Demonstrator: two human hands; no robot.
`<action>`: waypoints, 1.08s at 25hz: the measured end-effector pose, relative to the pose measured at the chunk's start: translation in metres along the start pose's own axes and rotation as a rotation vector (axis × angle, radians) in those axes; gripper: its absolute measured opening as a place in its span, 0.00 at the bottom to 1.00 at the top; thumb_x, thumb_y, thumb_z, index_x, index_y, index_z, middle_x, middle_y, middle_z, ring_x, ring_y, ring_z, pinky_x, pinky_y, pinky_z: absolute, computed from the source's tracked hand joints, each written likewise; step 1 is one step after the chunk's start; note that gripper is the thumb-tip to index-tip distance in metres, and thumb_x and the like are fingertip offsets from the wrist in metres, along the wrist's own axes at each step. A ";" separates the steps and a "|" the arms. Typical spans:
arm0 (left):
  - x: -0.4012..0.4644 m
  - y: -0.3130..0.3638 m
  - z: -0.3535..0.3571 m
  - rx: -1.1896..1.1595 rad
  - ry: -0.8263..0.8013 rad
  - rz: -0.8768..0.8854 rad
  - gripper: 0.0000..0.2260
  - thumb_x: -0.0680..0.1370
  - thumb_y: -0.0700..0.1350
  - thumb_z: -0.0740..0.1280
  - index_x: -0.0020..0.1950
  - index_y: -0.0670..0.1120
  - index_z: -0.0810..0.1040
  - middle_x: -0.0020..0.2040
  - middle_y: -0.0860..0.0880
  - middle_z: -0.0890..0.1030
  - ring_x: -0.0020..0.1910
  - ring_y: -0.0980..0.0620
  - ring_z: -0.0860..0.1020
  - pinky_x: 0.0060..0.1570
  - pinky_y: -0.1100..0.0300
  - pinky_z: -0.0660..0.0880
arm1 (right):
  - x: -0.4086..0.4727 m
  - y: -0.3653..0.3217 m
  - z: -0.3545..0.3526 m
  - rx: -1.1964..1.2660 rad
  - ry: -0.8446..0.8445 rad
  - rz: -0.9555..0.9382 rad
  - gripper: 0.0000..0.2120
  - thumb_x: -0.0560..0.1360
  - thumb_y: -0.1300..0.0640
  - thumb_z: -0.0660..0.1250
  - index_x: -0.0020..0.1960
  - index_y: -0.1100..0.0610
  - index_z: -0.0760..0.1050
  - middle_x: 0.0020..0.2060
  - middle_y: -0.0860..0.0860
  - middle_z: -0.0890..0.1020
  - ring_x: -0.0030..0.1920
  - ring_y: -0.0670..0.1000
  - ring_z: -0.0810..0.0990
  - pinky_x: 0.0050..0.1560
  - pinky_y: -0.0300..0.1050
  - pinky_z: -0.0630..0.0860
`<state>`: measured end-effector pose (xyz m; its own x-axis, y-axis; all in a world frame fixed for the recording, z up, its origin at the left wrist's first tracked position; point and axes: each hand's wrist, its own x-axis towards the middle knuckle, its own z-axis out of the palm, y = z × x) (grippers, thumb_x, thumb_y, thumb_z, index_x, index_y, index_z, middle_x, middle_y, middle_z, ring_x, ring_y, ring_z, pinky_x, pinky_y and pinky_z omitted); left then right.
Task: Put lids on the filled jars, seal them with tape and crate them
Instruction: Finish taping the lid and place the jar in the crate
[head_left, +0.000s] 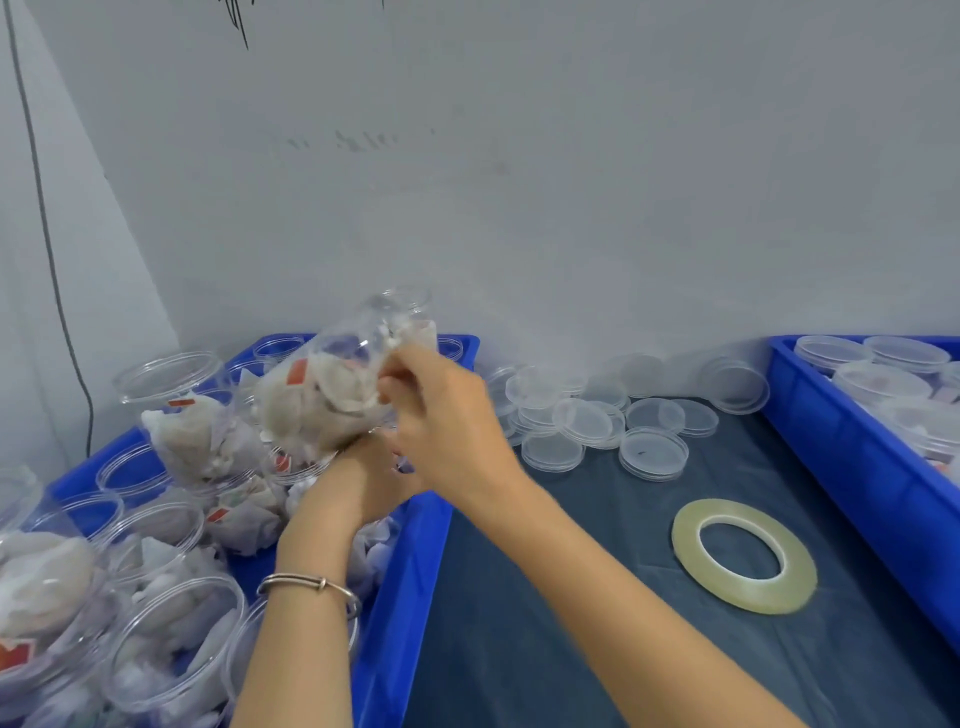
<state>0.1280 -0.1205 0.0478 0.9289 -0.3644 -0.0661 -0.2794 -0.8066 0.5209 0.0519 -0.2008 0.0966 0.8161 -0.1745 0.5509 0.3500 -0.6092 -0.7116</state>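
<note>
Over the near right corner of the left crate (415, 545), a person lifted a filled jar (332, 384) clear of the open jars packed below, tilted with its mouth toward the wall. The right hand (447, 415) gripped the jar's upper side, fingers curled round the clear plastic; the left hand (374, 478) sat beneath the jar's base, its fingers mostly hidden, so whether they clasped or merely propped it could not be told. No lid was yet on the jar. Loose lids (587, 421) lay heaped along the table's (519, 623) far edge, against the wall, and the tape (743, 556) lay flat near the right crate (857, 467), which held capped jars. To cap it cleanly, the jar would probably be best stood upright on the table first, any protruding packets tucked below the rim, then a lid pressed down squarely.
</note>
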 end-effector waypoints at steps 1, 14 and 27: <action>-0.001 0.004 0.001 0.006 -0.025 -0.002 0.20 0.74 0.51 0.72 0.59 0.48 0.68 0.64 0.44 0.74 0.61 0.47 0.74 0.60 0.57 0.70 | -0.003 0.005 -0.013 0.010 0.061 0.023 0.06 0.76 0.67 0.61 0.45 0.59 0.74 0.39 0.53 0.79 0.41 0.52 0.75 0.43 0.48 0.73; -0.031 0.090 0.155 -0.893 -0.190 0.309 0.33 0.69 0.36 0.71 0.69 0.54 0.63 0.67 0.51 0.72 0.65 0.58 0.72 0.62 0.60 0.72 | -0.107 0.133 -0.112 -0.596 -0.086 0.146 0.04 0.71 0.67 0.64 0.40 0.61 0.75 0.36 0.46 0.69 0.43 0.53 0.70 0.40 0.37 0.61; 0.046 0.014 0.187 0.119 0.060 0.108 0.31 0.79 0.61 0.58 0.78 0.51 0.52 0.79 0.47 0.42 0.77 0.41 0.41 0.73 0.45 0.49 | -0.172 0.132 -0.107 -0.274 0.158 -0.009 0.24 0.69 0.60 0.68 0.64 0.51 0.72 0.58 0.45 0.74 0.60 0.48 0.73 0.61 0.33 0.65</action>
<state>0.1211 -0.2359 -0.1070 0.9038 -0.4263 0.0379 -0.4019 -0.8151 0.4172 -0.0913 -0.3341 -0.0449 0.7249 -0.2729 0.6325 0.2022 -0.7935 -0.5741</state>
